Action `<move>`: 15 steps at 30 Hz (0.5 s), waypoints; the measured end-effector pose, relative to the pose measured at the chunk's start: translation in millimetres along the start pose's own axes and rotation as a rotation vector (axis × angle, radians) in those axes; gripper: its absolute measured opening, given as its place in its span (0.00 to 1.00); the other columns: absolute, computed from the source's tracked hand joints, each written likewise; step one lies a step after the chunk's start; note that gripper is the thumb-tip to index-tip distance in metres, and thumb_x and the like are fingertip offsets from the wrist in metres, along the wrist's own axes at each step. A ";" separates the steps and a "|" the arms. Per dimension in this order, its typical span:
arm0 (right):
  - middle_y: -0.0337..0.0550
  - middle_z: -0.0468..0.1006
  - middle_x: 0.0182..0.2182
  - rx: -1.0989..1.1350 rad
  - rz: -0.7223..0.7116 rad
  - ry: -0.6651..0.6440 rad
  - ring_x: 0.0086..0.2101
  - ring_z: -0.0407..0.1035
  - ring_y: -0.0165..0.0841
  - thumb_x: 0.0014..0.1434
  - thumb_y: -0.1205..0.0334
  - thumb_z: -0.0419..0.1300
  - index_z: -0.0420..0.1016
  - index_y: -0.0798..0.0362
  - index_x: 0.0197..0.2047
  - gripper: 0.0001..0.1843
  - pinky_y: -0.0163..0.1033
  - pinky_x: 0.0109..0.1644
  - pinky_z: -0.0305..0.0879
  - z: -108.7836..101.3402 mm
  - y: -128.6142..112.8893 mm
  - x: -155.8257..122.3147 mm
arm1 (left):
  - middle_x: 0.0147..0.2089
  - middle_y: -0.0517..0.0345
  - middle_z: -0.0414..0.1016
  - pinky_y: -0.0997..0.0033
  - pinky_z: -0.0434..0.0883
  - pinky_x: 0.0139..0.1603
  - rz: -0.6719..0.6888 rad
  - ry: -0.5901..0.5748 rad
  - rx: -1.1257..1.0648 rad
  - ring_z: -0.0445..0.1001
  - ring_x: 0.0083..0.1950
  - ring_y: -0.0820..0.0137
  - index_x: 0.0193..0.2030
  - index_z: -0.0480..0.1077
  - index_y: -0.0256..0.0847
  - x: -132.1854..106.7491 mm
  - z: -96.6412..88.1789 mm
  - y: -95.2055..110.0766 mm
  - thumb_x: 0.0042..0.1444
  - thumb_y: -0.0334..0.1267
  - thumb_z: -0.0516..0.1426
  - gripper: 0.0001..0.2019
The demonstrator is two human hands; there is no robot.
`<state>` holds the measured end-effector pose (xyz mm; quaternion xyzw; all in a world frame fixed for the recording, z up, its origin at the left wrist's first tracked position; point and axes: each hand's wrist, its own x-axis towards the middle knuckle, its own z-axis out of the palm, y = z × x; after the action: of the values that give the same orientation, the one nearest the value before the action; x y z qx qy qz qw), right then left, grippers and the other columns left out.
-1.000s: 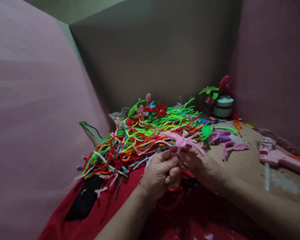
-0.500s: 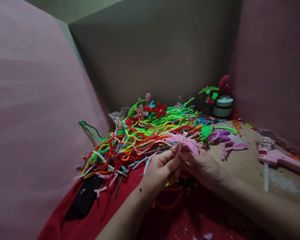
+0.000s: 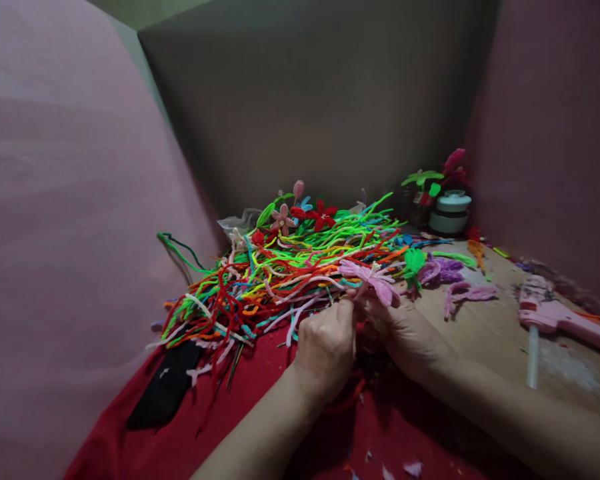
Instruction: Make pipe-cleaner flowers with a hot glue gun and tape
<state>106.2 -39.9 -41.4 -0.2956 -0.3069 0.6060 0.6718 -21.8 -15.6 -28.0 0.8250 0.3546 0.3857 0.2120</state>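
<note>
Both hands meet in the lower middle of the view. My left hand [image 3: 325, 347] is closed around the stem below a pink pipe-cleaner flower [image 3: 373, 280]. My right hand [image 3: 405, 330] is closed too, pinching the same flower just under its petals. The flower's petals stand up above my fingers. A red pipe cleaner [image 3: 345, 399] curls beneath my hands over a red cloth [image 3: 190, 433]. Right behind the hands lies a big heap of coloured pipe cleaners [image 3: 280, 273].
Finished pipe-cleaner flowers [image 3: 305, 213] stand at the back of the heap. Purple and pink pieces [image 3: 455, 280] lie on the wooden table [image 3: 490, 327]. A pink glue gun [image 3: 555, 313] lies at the right. A round lidded container [image 3: 449, 212] sits in the far corner. Walls close in on three sides.
My left hand has turned so its back faces me and curled tighter round the stem. The flower has shifted slightly right and up. The view has tilted a little.
</note>
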 end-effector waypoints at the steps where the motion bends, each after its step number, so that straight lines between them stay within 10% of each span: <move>1: 0.36 0.75 0.28 -0.015 -0.006 0.010 0.24 0.60 0.27 0.46 0.57 0.67 0.76 0.48 0.39 0.14 0.33 0.25 0.54 -0.2 0.5 0.0 | 0.27 0.54 0.67 0.72 0.61 0.33 0.002 -0.005 -0.001 0.64 0.27 0.68 0.33 0.70 0.41 0.9 -1.0 1.2 0.56 0.33 0.51 0.07; 9: 0.34 0.74 0.29 -0.121 -0.095 -0.072 0.27 0.61 0.27 0.49 0.63 0.66 0.76 0.47 0.36 0.09 0.34 0.32 0.59 3.1 -1.5 -2.7 | 0.26 0.59 0.63 0.73 0.57 0.30 0.123 0.014 0.027 0.61 0.26 0.71 0.34 0.67 0.41 1.3 -2.2 -3.4 0.56 0.28 0.48 0.08; 15: 0.38 0.74 0.33 -0.230 -0.134 -0.136 0.37 0.65 0.32 0.53 0.61 0.62 0.77 0.48 0.39 0.09 0.38 0.44 0.61 6.1 -8.0 -4.2 | 0.24 0.64 0.59 0.76 0.55 0.26 -0.069 0.002 -0.310 0.55 0.23 0.77 0.32 0.66 0.41 0.3 -5.2 9.8 0.60 0.37 0.49 0.08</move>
<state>106.3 -44.6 -31.6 -0.3075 -0.4382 0.5393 0.6500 -21.6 -21.4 -18.6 0.7694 0.3192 0.4289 0.3495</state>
